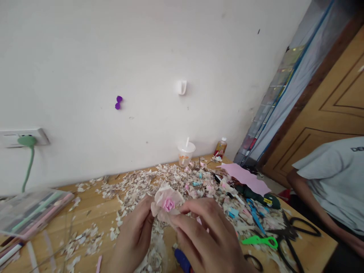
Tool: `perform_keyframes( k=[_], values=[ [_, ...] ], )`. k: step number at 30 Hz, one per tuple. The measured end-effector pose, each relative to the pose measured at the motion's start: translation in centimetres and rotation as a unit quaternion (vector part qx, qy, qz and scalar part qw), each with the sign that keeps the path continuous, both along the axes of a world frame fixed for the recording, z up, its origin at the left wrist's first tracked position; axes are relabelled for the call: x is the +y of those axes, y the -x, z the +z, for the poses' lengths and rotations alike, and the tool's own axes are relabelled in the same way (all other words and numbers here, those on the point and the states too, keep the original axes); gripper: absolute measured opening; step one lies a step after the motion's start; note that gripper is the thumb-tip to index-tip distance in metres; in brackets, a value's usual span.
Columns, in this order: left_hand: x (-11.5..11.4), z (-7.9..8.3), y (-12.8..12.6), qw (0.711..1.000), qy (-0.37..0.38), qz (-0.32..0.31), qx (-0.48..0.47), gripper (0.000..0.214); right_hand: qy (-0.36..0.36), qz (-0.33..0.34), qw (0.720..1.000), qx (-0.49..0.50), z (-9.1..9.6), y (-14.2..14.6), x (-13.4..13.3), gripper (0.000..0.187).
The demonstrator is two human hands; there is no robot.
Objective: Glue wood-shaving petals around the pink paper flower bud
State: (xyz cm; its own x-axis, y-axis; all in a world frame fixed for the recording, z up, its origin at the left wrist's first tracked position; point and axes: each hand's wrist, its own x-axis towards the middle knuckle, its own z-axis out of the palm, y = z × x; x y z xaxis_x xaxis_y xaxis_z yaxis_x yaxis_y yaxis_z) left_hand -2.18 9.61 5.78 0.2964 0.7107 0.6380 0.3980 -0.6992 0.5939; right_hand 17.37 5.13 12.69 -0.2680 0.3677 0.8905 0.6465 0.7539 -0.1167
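A handmade flower [168, 205] with pale, papery outer petals and a pink centre is held up between my two hands, above the littered table. My left hand [135, 231] is closed, its thumb and forefinger pinching the flower's left edge. From the other side, the fingers of my right hand [209, 231] pinch a petal at the lower right. The flower's underside and any stem are hidden. Below my right hand lies a blue tool handle [182, 261], partly covered by the hand.
Pale scraps [139, 182] cover much of the wooden table [93, 208]. Black scissors [290, 231], green scissors [260, 241], a pink sheet [247, 177] and a dark green tool [261, 196] lie right. A cup [186, 153] and bottle [220, 148] stand behind; a pen case [34, 212] lies left. A person [335, 182] sits right.
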Motion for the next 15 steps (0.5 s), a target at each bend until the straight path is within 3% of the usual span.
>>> perform_keyframes(
  k=[9,15],
  values=[
    [-0.06,0.09,0.26,1.000,0.006,-0.010,0.012,0.030,0.025,0.007,0.999,-0.021,-0.90,-0.40,-0.06,0.030],
    [0.01,0.05,0.20,1.000,-0.020,0.013,0.017,0.029,0.006,0.000,1.000,-0.024,-0.48,-0.42,-0.17,0.027]
  ],
)
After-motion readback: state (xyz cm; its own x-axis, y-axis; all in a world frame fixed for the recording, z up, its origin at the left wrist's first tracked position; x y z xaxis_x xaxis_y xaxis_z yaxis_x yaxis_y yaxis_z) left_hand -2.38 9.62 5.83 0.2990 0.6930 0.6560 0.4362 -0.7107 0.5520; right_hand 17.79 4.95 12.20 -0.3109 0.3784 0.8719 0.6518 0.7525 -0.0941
